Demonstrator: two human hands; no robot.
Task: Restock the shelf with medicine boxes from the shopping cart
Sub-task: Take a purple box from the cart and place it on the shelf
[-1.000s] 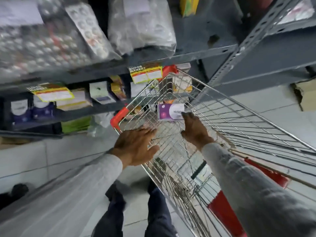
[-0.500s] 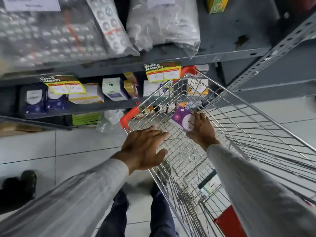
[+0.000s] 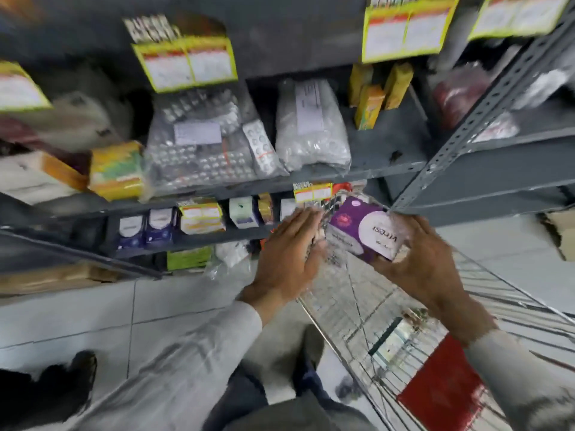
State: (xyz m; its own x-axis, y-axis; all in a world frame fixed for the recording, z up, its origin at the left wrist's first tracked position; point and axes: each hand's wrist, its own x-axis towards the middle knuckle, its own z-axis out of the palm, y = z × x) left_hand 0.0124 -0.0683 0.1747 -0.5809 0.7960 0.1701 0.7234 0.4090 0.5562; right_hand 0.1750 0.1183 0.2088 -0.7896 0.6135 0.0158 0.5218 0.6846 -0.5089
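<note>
My right hand (image 3: pixel 423 259) grips a purple and white medicine box (image 3: pixel 362 227), held up above the wire shopping cart (image 3: pixel 357 309) and level with the low grey shelf (image 3: pixel 199 239). My left hand (image 3: pixel 287 253) is flat and open, fingers together, resting on the cart's near rim beside the box. Small white, blue and yellow boxes (image 3: pixel 242 211) stand in a row on that low shelf. The frame is blurred by motion.
The shelf above (image 3: pixel 389 168) holds clear bags of blister packs (image 3: pixel 202 150), a white bag (image 3: pixel 311 129) and yellow boxes (image 3: pixel 370 104). Yellow price tags (image 3: pixel 186 63) hang from shelf edges. A slanted grey upright (image 3: pixel 485 107) stands at right. Grey floor tiles (image 3: pixel 93 315) lie below.
My right hand has lifted the purple box up out of the cart towards the shelves. My head has tilted up, bringing higher shelves into view. The left hand stays on the cart rim.
</note>
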